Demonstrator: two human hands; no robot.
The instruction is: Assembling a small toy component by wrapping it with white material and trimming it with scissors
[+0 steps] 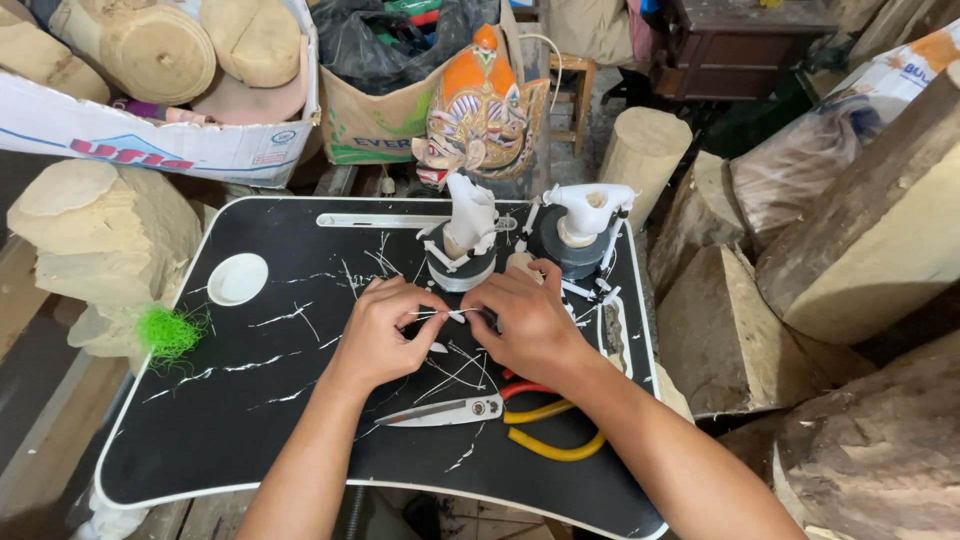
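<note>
Wood fills the edges of my view — rough log blocks (880, 230) on the right, pale carved chunks (105, 230) on the left, cardboard boxes (160, 140) at the back. Centre: a black lap tray (250, 420) with a white rim, its surface scattered with thin white slivers.

Both my hands meet over the tray's middle. Left hand (383, 333) and right hand (527, 325) each have fingertips pinched together on the ends of one thin white strip (440, 315), held level between them just above the tray. The strip is very fine; its material I cannot make out.

Just behind the hands stand two white carved pieces on dark round bases — one (462, 240) near the left hand, another (585, 225) beyond the right. Behind those, a painted orange-and-gold mask head (482, 105) faces left.

Near my right wrist lie scissors with yellow and red handles (480, 410), blades shut, pointing left. A small white round dish (237, 278) sits at the tray's left end; a tuft of green fibre (168, 333) sticks out just off that edge.
</note>
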